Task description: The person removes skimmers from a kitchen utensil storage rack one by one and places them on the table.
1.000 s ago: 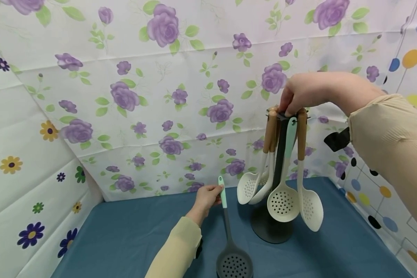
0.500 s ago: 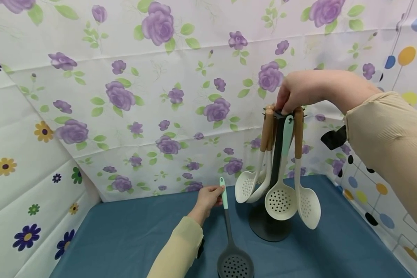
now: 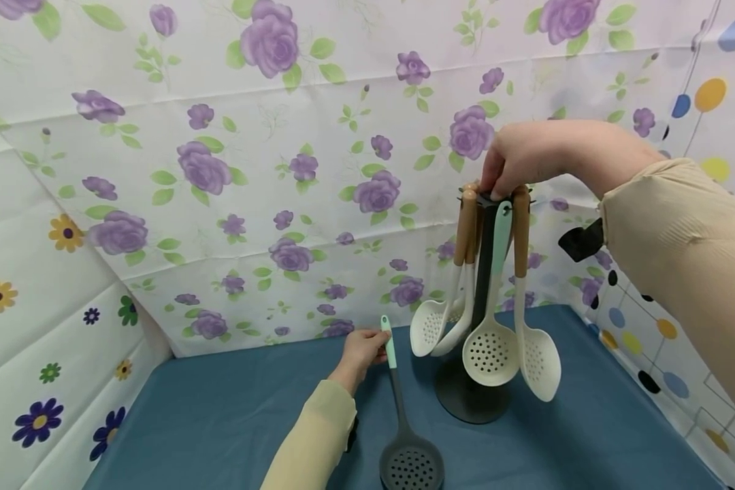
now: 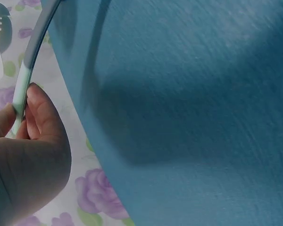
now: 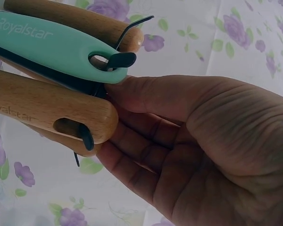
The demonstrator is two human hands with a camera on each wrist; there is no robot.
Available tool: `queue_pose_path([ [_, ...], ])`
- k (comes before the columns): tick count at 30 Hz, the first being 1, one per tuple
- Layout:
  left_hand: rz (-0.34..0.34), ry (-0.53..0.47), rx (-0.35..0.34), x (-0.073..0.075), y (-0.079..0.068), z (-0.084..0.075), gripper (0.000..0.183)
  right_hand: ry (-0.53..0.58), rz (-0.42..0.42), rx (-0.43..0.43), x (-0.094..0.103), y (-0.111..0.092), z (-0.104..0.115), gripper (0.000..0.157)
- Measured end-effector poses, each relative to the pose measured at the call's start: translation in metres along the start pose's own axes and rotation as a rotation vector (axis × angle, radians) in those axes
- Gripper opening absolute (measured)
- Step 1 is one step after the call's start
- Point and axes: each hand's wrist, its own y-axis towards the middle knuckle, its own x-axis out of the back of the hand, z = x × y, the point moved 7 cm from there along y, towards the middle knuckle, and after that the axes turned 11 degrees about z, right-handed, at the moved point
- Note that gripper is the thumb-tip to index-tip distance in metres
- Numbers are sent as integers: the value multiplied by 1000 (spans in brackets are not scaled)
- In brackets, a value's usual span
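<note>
My left hand (image 3: 361,350) pinches the mint handle (image 4: 22,87) of a dark grey skimmer (image 3: 412,466) between thumb and fingers. Its round perforated head faces up at the bottom of the head view, toward me. To the right stands a black utensil rack (image 3: 482,286) on a round base (image 3: 468,408). From above, my right hand (image 3: 529,153) grips the rack's top, with thumb and fingers among the hooks (image 5: 121,60). Hanging around the post are a cream skimmer (image 3: 491,354) with a mint handle, a white slotted turner (image 3: 540,364) and other white utensils with wooden handles (image 5: 52,103).
A blue cloth (image 3: 220,415) covers the table. Behind it rises a wall covering with purple roses (image 3: 203,167); side coverings with flowers (image 3: 39,422) and coloured dots (image 3: 674,384) close in left and right. The rack stands near the back right.
The head view has shifted slightly, so everything sits a little further left in it. Both hands keep their holds, and the rack and the grey skimmer show no clear movement.
</note>
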Motion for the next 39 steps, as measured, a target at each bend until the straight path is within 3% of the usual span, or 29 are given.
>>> queue_pose_path([
  [8,9,20,25,2,5,7,33,5,4,-10,1,-1,0,27],
  [20,10,31,-2,4,7,17,40,8,-4,-18,0,-1,1,25],
  [28,53,84,-23,-4,6,19,48,16,-5,-18,-1,-2,1,26],
  [39,26,185,5,-3,9,25,49,6,-5,-15,-2,-1,2,26],
])
